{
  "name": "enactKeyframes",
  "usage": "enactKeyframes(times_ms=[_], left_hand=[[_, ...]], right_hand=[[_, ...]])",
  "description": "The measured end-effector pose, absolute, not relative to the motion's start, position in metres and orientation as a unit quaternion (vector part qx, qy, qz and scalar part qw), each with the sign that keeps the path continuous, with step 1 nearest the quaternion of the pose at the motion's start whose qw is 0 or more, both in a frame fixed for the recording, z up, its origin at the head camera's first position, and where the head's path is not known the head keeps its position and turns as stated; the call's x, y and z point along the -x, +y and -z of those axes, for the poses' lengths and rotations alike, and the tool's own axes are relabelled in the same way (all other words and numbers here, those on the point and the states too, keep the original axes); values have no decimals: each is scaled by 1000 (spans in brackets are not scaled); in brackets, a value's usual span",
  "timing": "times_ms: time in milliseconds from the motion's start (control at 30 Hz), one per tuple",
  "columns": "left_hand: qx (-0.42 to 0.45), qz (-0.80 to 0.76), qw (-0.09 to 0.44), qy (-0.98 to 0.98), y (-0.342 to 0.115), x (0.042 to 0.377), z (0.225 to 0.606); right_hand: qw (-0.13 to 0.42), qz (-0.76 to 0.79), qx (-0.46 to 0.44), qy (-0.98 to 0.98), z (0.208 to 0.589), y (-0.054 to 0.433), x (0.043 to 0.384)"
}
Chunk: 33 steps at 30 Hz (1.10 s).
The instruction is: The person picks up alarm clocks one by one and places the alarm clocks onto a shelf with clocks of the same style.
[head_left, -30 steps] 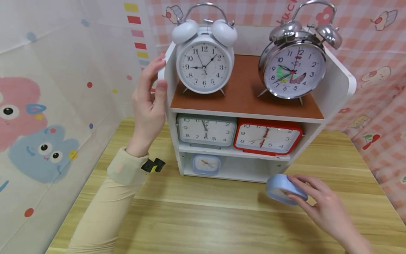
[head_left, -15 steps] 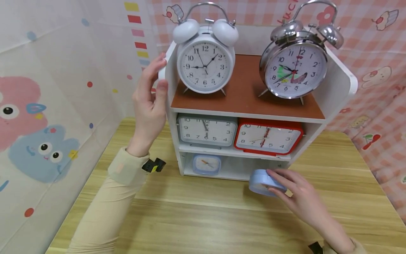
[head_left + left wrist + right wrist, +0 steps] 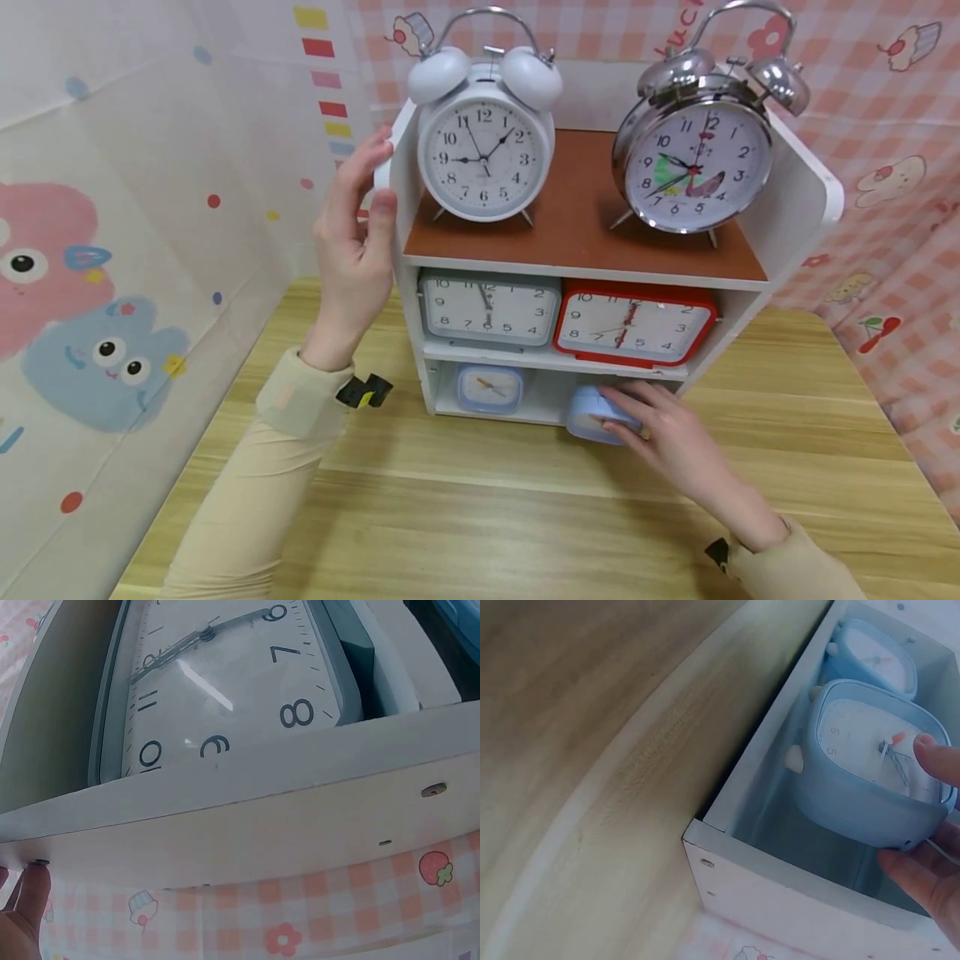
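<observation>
My right hand [image 3: 663,429] pinches a small light-blue alarm clock [image 3: 588,415] between thumb and fingers. This clock is tilted face down at the front opening of the lowest compartment; in the right wrist view its white dial [image 3: 877,742] shows partly behind my thumb. Farther left in that compartment stands a similar small blue clock [image 3: 490,388]. My left hand [image 3: 352,242] rests against the outer left side of the white shelf unit [image 3: 408,333], fingers near its upper edge. In the left wrist view a fingertip [image 3: 34,889] touches the side panel [image 3: 225,840].
A white twin-bell alarm clock [image 3: 483,158] and a silver one [image 3: 697,167] stand on the brown top shelf [image 3: 581,200]. Below are a grey-green rectangular clock [image 3: 489,308] and a red one [image 3: 635,323]. The wood-grain table [image 3: 487,508] extends in front; patterned cloth hangs behind.
My right hand has carried the small blue clock leftward and slightly inward, from in front of the unit's right corner to the lowest compartment's opening. My left hand stays in place.
</observation>
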<state>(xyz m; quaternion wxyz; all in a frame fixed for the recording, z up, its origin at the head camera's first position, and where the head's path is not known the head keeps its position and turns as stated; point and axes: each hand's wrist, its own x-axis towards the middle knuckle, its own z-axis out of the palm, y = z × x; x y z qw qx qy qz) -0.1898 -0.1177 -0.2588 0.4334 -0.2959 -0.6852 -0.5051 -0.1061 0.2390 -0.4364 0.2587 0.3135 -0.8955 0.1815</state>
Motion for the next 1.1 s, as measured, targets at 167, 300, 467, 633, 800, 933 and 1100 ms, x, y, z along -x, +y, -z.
enactKeyframes(times_ms=[167, 300, 467, 633, 800, 933, 1100], left_hand=[[300, 502, 435, -685, -118, 190, 259], [301, 502, 434, -685, -118, 190, 260], [299, 503, 433, -686, -118, 189, 260], [298, 500, 434, -688, -119, 190, 260], [296, 499, 438, -687, -119, 191, 260], [298, 499, 441, -684, -119, 191, 260], [299, 503, 440, -681, -118, 191, 260]], right_hand=[[254, -177, -304, -901, 439, 232, 113], [254, -184, -298, -902, 441, 228, 117], [266, -176, -300, -899, 444, 226, 122], [280, -151, -305, -898, 448, 226, 127], [293, -126, -311, -895, 450, 225, 128], [301, -108, -315, -894, 451, 224, 127], [293, -88, -308, -901, 455, 223, 127]])
